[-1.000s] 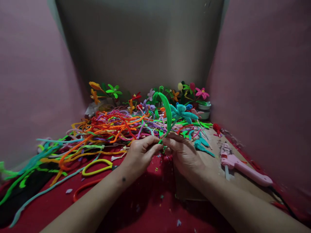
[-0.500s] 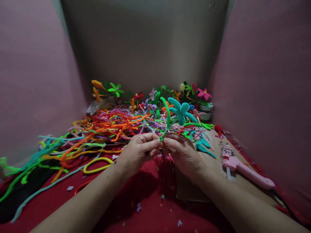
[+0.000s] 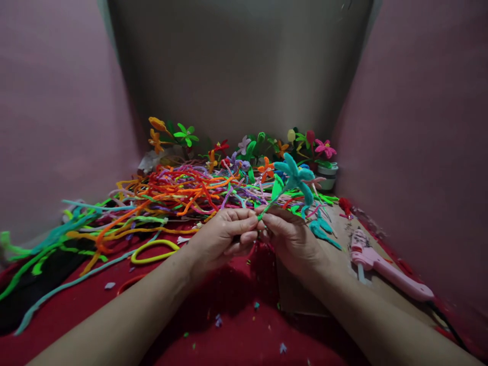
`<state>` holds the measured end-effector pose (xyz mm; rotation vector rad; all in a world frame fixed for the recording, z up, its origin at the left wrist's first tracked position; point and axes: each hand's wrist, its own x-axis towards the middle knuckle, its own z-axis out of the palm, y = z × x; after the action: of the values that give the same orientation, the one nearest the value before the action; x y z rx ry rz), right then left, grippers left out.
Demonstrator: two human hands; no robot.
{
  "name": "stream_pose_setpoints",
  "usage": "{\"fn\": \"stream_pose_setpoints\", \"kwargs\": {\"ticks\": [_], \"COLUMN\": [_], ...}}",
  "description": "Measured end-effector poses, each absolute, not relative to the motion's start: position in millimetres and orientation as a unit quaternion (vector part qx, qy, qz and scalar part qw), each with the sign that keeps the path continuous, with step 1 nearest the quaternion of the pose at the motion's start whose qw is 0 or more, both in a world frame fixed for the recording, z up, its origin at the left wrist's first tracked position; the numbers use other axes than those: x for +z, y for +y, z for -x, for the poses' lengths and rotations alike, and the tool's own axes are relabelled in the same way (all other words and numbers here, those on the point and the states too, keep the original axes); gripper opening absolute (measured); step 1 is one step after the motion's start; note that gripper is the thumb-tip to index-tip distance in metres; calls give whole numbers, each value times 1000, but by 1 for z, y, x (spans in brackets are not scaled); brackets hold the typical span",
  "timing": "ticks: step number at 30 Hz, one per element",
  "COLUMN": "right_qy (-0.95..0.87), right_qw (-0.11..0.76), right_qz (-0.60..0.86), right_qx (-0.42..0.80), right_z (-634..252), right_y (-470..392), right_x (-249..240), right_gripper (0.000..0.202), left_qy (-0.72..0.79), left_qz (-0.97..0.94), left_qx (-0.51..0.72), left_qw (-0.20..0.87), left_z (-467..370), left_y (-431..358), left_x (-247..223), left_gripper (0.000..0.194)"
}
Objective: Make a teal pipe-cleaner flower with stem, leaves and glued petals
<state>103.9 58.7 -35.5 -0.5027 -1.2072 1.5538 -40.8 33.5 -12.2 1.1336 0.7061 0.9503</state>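
A teal pipe-cleaner flower (image 3: 295,175) with a green leaf (image 3: 278,187) leans up and to the right above my hands. Its green stem runs down between my fingertips. My left hand (image 3: 232,231) is closed, pinching the lower end of the stem. Close beside it, my right hand (image 3: 285,234) grips the stem too, thumb on the near side. The fingers behind the stem are partly hidden. Just right of my right hand, loose teal petal pieces (image 3: 324,233) lie on a cardboard sheet (image 3: 305,300).
A pink glue gun (image 3: 385,269) rests on the cardboard at right. Heaped pipe cleaners (image 3: 179,188) spread across the back and left. Yellow-handled scissors (image 3: 154,251) lie left of my hands. Finished flowers (image 3: 186,134) and a jar (image 3: 328,175) stand along the back wall.
The flower has turned in my fingers: its head now shows more from the side, and the leaf has swung from upright and narrow to broad, behind the stem. Both hands keep hold.
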Motion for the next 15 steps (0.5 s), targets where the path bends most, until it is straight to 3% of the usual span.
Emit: {"fn": "stream_pose_setpoints", "kwargs": {"ticks": [5,8,11,15], "right_qy": [-506,-517,-532,-537], "right_qw": [540,549,550,534], "right_qz": [269,283,284,287], "right_qx": [616,592,578,586], "right_z": [-105,-105,-106,-107], "right_y": [59,59,58,56], "right_x": [-40,-42,-40,-37], "right_gripper": [8,8,8,10], "left_qy": [455,464,464,443], "left_qz": [-671,-712,-705,-636], "left_qx": [435,445,461,471], "left_qw": [392,281,273,422], "left_z": [33,31,31,32], "left_y": [27,26,27,27], "left_x": [-4,-7,-10,-8], "left_gripper": [25,20,22,26]}}
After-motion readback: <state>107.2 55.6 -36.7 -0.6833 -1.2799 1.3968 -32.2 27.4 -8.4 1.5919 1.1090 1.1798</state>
